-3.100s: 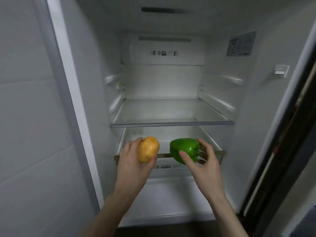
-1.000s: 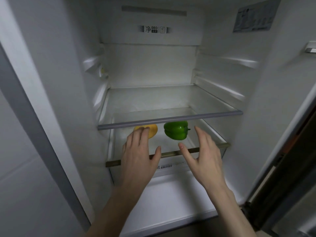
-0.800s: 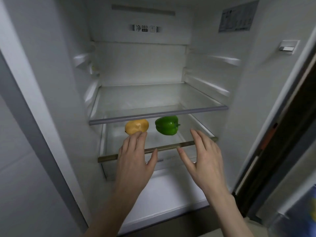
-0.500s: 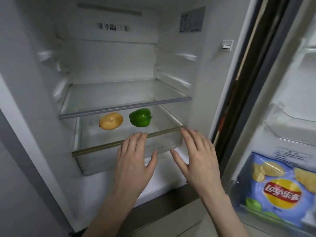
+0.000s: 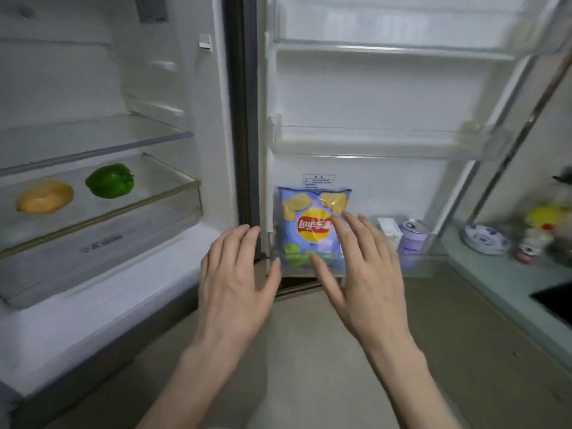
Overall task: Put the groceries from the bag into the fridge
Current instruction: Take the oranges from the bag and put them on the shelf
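Both hands are seen held out in front of the open fridge (image 5: 216, 125), palms down and empty. The left hand (image 5: 233, 283) is spread wide, its fingers splayed and nothing touched or held in its grip; it hangs in front of the gap between the fridge body and the door (image 5: 387, 88). The right hand (image 5: 368, 274) is likewise opened wide, fingers fanned, with its fingertips (image 5: 339, 219) overlapping the blue bag of Lay's crisps (image 5: 309, 224) in the view; whether the bag is actually touched cannot be told, and nothing is closed in the grip.

The crisps bag is stood upright in the lowest door bin (image 5: 433, 258), at its left end. Further right in the same bin a small white carton (image 5: 389, 229) and a pale purple can (image 5: 413, 238) are seen, just beside each other.

Inside the fridge, on the left, a green bell pepper (image 5: 110, 181) and a yellow potato (image 5: 45, 197) are lain near each other but apart in the clear drawer (image 5: 123, 224) below the glass shelf (image 5: 93, 140), the pepper to the right of the potato.

On the far right a counter (image 5: 501, 283) is seen, on which a blue-patterned dish (image 5: 486, 239) and some blurred items are carried.
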{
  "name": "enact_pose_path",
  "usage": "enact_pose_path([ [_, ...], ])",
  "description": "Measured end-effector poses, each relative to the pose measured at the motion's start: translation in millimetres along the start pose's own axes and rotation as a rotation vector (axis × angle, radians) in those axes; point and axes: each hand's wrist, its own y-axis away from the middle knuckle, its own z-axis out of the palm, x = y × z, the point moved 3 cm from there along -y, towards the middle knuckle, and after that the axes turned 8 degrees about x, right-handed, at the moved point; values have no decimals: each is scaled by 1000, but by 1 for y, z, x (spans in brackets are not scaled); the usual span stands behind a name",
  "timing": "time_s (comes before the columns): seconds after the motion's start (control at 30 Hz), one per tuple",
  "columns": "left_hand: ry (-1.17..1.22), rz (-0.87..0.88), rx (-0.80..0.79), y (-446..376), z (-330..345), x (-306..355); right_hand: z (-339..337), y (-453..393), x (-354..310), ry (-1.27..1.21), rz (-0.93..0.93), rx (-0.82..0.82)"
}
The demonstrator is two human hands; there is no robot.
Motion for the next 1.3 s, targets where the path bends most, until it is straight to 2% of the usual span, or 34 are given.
enact_pose_path([
  [0.27,248,151,-144,77,30,166,-160,111,106,337,231,-7],
  [0.53,520,440,-293,148,49,334,-295,204,186,618,467,52],
  [0.67,643,567,-356,184,63,405,-343,245,220,728,585,72],
  [1.0,875,743,-535,251,104,566,-445,313,297,991,808,118],
  [1.3,1052,915,-671,304,140,693,-505,362,360,1165,1009,164],
])
